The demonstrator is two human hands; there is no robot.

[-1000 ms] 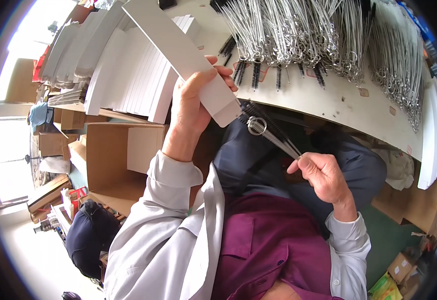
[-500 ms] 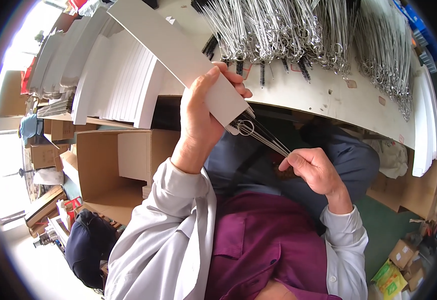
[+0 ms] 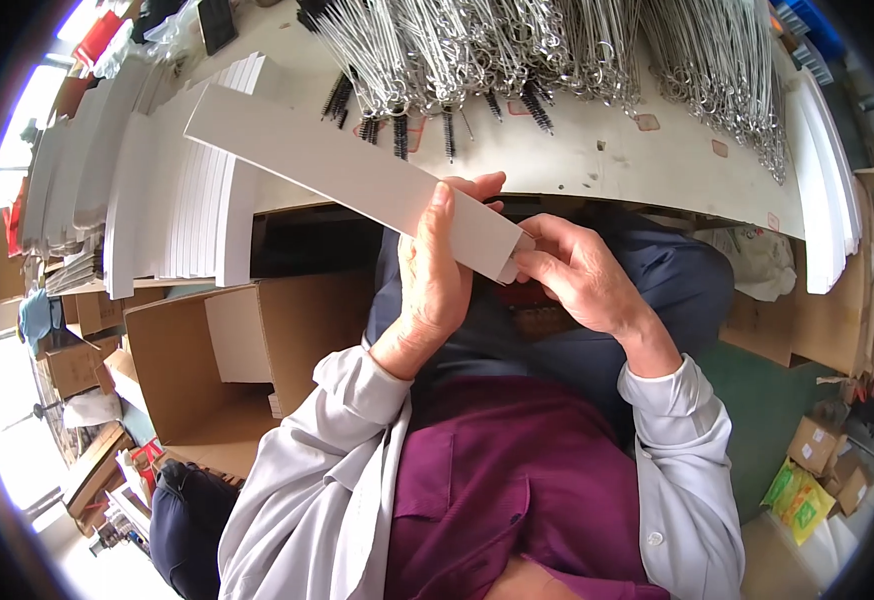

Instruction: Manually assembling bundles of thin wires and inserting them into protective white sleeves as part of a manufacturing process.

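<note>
My left hand [image 3: 437,285] is wrapped around the near end of a long white cardboard sleeve [image 3: 352,175], which slants up to my left above the surface [image 3: 657,160]. My right hand [image 3: 582,275] pinches the sleeve's open end with its fingertips, below heaps of wire brushes [image 3: 517,45].

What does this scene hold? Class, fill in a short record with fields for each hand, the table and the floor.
left hand: left hand grips a long white box
right hand: right hand pinches the box's near end
table: table carries wire brushes and flat white boxes
floor: open carton on the person's left
</note>
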